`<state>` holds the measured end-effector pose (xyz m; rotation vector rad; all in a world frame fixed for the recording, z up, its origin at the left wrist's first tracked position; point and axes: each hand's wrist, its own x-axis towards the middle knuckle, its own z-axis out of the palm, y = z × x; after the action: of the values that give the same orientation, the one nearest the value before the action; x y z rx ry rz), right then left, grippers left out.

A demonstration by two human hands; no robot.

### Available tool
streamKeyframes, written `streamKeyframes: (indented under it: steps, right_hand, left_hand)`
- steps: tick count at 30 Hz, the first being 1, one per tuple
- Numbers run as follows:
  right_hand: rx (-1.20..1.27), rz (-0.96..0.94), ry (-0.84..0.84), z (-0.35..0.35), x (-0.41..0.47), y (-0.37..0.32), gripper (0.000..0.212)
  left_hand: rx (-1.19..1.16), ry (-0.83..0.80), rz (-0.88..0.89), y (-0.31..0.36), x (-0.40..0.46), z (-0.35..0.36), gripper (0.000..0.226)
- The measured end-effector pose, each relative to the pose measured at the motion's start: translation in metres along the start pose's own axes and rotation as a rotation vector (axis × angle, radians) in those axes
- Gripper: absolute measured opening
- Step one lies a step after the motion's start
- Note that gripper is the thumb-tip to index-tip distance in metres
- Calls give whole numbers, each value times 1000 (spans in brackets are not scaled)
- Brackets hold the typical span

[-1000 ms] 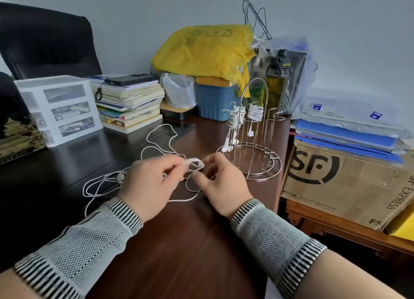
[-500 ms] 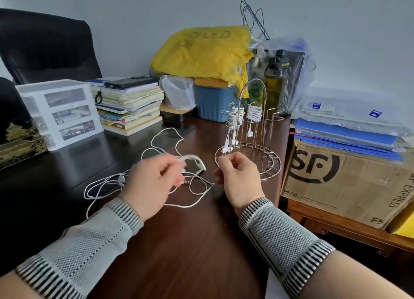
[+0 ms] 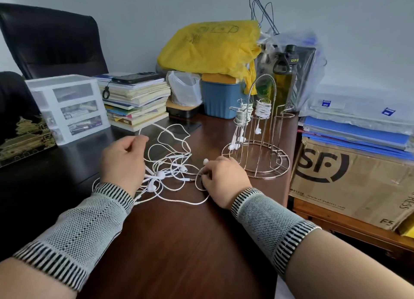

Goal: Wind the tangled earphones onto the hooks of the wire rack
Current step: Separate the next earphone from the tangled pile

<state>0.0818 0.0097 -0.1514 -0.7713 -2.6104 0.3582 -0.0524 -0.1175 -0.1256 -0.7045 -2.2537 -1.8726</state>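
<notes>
hands (image 3: 122,162) (image 3: 225,178) gripping white earphones (image 3: 170,164), "SF" box (image 3: 349,182), "UP" bottle (image 3: 285,74)

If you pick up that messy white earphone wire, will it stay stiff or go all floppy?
Probably floppy: the tangled earphones lie in loose curls on the desk. Likely light, being so thin. Loops may snag, since they cross over each other.

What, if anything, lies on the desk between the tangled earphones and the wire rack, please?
Nothing visible does. The right hand, gripping cord, sits between the tangled earphones and the wire rack; otherwise only bare desk separates them.
</notes>
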Motion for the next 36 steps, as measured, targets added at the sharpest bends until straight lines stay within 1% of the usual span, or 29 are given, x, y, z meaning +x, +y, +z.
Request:
streamKeyframes:
  steps: [2,4,7,11,13,16,18,21,24,27,28,30,31,32,34,36]
  right_hand:
    - [68,25,45,-3,-2,2,20]
    - [133,30,95,-5,-4,3,14]
    - [138,-31,55,-5,-7,1,11]
    - [75,-57,-12,-7,-9,-2,14]
    - [58,-45,-22,-5,-10,-2,25]
    - [95,-31,62,-2,-11,-4,58]
    - [122,-64,149,-4,-12,-6,71]
    - [191,-205,317,-5,-15,-9,70]
    - [316,-257,387,-3,-18,-14,55]
    - [469,-232,413,-8,-26,-18,26]
    - [562,-193,405,-11,-28,-17,16]
    - [807,-55,321,-20,-33,-16,21]
    - [888,7,292,-24,-34,-13,24]
    - [916,43,278,-29,-35,-8,24]
    - [871,70,259,-38,-40,3,20]
    - [808,57,184,-43,-47,13,19]
  left_hand:
    - [-54,25,-59,-1,3,-1,20]
    - [-199,40,-171,0,5,0,19]
    - [-495,-16,-320,5,7,-1,19]
    - [-788,-131,-421,17,5,-5,19]
    - [-906,-178,-459,26,4,-8,19]
    - [-1050,-282,-501,38,0,-9,17]
    - [-1041,-358,-503,46,-9,-5,17]
    - [-948,-487,-488,55,-26,4,16]
    - [-903,-597,-491,59,-38,10,9]
    - [-866,-629,-497,61,-41,9,11]
    - [-852,-624,-496,63,-41,9,14]
    - [-806,-573,-505,62,-39,7,22]
    - [-781,-535,-520,60,-38,6,25]
    - [-762,-502,-543,60,-39,6,28]
    - [-749,-466,-584,60,-41,8,30]
    - [-762,-467,-590,60,-44,10,17]
